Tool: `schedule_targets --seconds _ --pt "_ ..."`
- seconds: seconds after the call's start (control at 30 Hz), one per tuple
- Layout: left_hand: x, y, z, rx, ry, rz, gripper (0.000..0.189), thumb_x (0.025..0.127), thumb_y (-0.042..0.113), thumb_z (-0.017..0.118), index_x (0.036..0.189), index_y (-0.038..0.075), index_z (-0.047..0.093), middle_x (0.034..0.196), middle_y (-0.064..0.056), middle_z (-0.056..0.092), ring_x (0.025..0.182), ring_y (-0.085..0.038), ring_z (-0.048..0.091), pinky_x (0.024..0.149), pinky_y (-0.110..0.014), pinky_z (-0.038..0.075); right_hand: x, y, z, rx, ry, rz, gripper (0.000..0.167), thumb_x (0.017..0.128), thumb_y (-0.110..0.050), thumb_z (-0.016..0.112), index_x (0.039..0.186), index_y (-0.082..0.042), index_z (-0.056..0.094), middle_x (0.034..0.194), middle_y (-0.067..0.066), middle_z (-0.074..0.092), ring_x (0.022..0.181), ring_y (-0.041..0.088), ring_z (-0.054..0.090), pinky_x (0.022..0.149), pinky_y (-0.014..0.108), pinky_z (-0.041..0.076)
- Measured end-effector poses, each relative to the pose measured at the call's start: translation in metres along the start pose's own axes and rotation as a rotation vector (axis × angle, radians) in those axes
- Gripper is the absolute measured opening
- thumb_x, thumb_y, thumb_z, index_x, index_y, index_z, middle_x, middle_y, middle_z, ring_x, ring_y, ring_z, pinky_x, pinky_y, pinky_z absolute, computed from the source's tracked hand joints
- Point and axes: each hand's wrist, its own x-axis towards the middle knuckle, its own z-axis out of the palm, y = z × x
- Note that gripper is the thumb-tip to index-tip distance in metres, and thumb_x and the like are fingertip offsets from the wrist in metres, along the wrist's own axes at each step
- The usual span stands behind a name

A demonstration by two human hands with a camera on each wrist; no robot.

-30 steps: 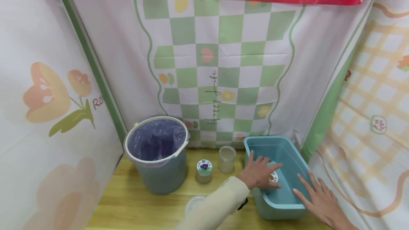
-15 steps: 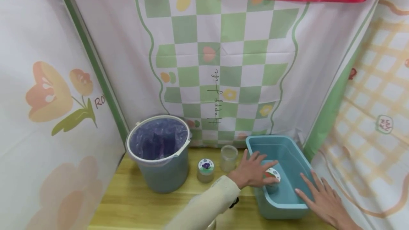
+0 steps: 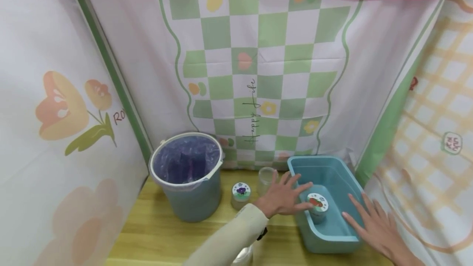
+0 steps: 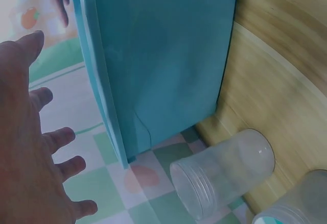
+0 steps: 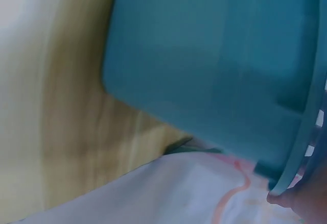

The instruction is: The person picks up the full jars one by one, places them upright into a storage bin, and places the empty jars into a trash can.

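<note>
Head view looks forward, down; wrist views, close, share blue tub [image 3: 329,246].

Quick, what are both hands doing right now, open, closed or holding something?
Left hand: open, spread wide, holding nothing.
Right hand: open, spread at the right edge of the blue tub, no grip visible.

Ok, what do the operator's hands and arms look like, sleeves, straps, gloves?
Left hand: ungloved, long cream sleeve, bit of black strap showing near the cuff. Right hand: ungloved, no sleeve in view. No rings visible.
</note>
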Motion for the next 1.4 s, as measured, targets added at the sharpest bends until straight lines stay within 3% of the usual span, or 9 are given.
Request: schedule_targets --seconds 0.2,0.83,1.1,1.4 --pt "-0.008 -0.01 0.007 -0.012 0.002 -0.016 0.072 0.106 0.083 0.021 0.171 0.055 0.007 0.184 0.008 0.018 0.17 -0.025 0.021 0.134 -0.065 0.02 0.015 -0.022 0.0 0.017 -0.031 -0.03 0.081 0.11 -0.055 0.056 0.175 -0.017 0.026 0.179 0.031 0.012 0.151 0.07 0.023 0.105 0.091 0.02" --pt "-0.039 -0.046 0.015 0.015 0.028 -0.067 0.073 0.107 0.081 0.024 0.173 0.049 0.022 0.184 0.003 0.02 0.17 -0.032 0.021 0.133 -0.067 0.021 0.054 -0.096 0.018 0.064 -0.121 -0.106 0.081 0.108 -0.064 0.055 0.174 -0.024 0.031 0.18 0.027 0.019 0.156 0.068 0.02 0.112 0.091 0.018" --pt "-0.055 -0.062 0.004 0.0 -0.001 -0.114 0.073 0.107 0.081 0.025 0.173 0.05 0.019 0.184 0.003 0.018 0.171 -0.031 0.014 0.133 -0.068 0.019 0.066 -0.127 0.023 0.088 -0.135 -0.148 0.079 0.108 -0.063 0.056 0.17 -0.017 0.04 0.179 0.027 0.021 0.158 0.065 0.019 0.118 0.088 0.015" --pt "-0.068 -0.074 -0.012 0.003 0.009 -0.126 0.072 0.108 0.079 0.025 0.173 0.048 0.022 0.184 0.002 0.017 0.17 -0.034 0.02 0.134 -0.067 0.02 0.069 -0.159 0.032 0.131 -0.145 -0.203 0.077 0.108 -0.06 0.057 0.17 -0.018 0.041 0.18 0.025 0.022 0.16 0.064 0.015 0.121 0.086 0.013"
